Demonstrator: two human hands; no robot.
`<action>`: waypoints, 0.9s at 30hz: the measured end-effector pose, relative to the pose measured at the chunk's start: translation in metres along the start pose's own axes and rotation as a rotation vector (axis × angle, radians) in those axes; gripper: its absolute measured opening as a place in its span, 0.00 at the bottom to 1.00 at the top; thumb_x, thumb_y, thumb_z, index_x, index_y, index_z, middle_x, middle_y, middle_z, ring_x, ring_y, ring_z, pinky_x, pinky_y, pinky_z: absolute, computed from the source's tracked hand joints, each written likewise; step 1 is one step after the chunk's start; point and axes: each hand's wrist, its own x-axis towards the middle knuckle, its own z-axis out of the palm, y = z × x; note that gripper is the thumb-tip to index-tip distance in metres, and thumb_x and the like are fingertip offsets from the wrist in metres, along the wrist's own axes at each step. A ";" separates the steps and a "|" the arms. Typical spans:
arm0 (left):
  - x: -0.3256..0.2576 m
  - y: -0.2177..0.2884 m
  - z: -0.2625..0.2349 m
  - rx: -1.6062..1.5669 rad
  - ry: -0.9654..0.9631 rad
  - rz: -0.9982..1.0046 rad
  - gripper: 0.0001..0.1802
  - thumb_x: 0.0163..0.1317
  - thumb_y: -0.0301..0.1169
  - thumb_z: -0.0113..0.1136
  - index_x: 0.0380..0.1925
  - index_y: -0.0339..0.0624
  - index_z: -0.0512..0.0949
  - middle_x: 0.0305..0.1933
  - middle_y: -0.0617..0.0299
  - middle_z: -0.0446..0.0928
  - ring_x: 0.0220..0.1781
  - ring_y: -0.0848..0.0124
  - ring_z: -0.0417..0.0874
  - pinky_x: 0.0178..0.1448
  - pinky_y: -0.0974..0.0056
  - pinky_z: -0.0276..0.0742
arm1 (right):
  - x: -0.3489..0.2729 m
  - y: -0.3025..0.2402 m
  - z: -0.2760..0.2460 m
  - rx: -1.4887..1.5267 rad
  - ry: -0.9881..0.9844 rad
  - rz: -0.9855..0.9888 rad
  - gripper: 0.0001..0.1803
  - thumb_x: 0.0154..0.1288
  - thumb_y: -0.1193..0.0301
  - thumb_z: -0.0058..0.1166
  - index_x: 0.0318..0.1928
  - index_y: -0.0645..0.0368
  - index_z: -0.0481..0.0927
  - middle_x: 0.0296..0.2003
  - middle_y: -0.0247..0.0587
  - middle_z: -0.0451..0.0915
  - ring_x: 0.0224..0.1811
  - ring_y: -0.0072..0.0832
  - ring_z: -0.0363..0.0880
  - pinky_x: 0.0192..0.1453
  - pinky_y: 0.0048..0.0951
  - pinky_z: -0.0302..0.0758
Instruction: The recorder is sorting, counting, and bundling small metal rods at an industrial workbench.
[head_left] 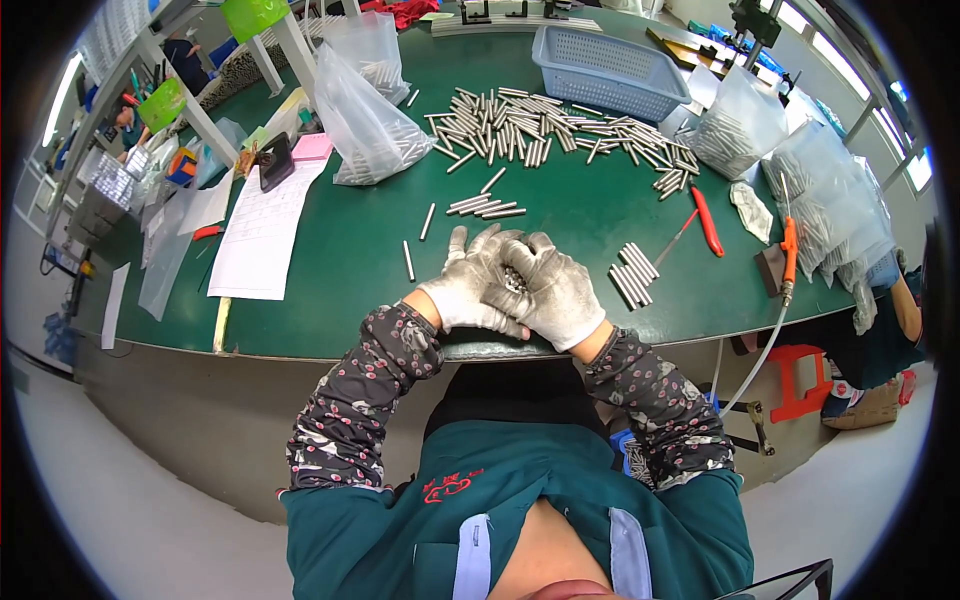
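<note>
Both of my hands wear greyish-white gloves and meet near the table's front edge. My left hand (466, 284) and my right hand (558, 290) are closed together around a bundle of metal pins (514, 279), whose ends show between the fingers. Just beyond my hands lie several loose pins (485, 207), with two single ones to the left. A neat row of pins (631, 276) rests to the right of my right hand. Farther back spreads a large heap of the same pins (520, 125).
Pin-filled plastic bags stand at the back left (365, 130) and right (735, 130). A blue basket (610, 72) sits behind the heap. Red-handled tool (707, 222) and orange air gun (789, 250) lie right; paper (262, 240) and phone (276, 163) left. Another person's arm (906, 305) shows far right.
</note>
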 end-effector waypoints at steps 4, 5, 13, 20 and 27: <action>0.002 -0.001 -0.015 -0.095 -0.160 0.070 0.48 0.28 0.70 0.61 0.53 0.62 0.72 0.67 0.50 0.52 0.71 0.42 0.38 0.64 0.32 0.23 | 0.001 -0.002 -0.002 0.023 0.022 -0.061 0.25 0.50 0.50 0.57 0.42 0.53 0.75 0.41 0.47 0.73 0.35 0.45 0.77 0.36 0.40 0.74; 0.003 -0.001 -0.018 0.018 -0.275 0.078 0.49 0.30 0.71 0.60 0.56 0.62 0.69 0.68 0.50 0.50 0.71 0.44 0.34 0.64 0.34 0.19 | 0.001 -0.002 -0.003 0.032 0.018 -0.068 0.24 0.51 0.51 0.57 0.42 0.53 0.75 0.41 0.47 0.73 0.35 0.44 0.77 0.36 0.40 0.74; 0.008 -0.010 -0.015 -0.084 -0.282 0.102 0.56 0.32 0.77 0.49 0.59 0.54 0.66 0.69 0.52 0.49 0.72 0.45 0.30 0.63 0.34 0.16 | 0.001 0.004 0.002 -0.039 0.033 -0.100 0.18 0.55 0.55 0.52 0.41 0.52 0.73 0.42 0.45 0.72 0.35 0.41 0.78 0.34 0.39 0.75; 0.005 -0.007 -0.008 -0.407 -0.116 -0.026 0.61 0.37 0.78 0.41 0.64 0.44 0.53 0.69 0.50 0.49 0.73 0.52 0.33 0.67 0.41 0.15 | 0.003 0.000 0.000 -0.074 0.021 -0.126 0.19 0.50 0.61 0.55 0.43 0.54 0.71 0.42 0.44 0.73 0.38 0.40 0.77 0.35 0.38 0.76; 0.004 -0.005 -0.008 -0.337 -0.046 -0.055 0.62 0.37 0.80 0.37 0.62 0.39 0.57 0.67 0.44 0.52 0.72 0.49 0.41 0.68 0.41 0.24 | 0.004 -0.005 0.001 -0.083 0.056 -0.140 0.19 0.50 0.61 0.52 0.43 0.54 0.74 0.39 0.46 0.74 0.34 0.43 0.78 0.34 0.39 0.75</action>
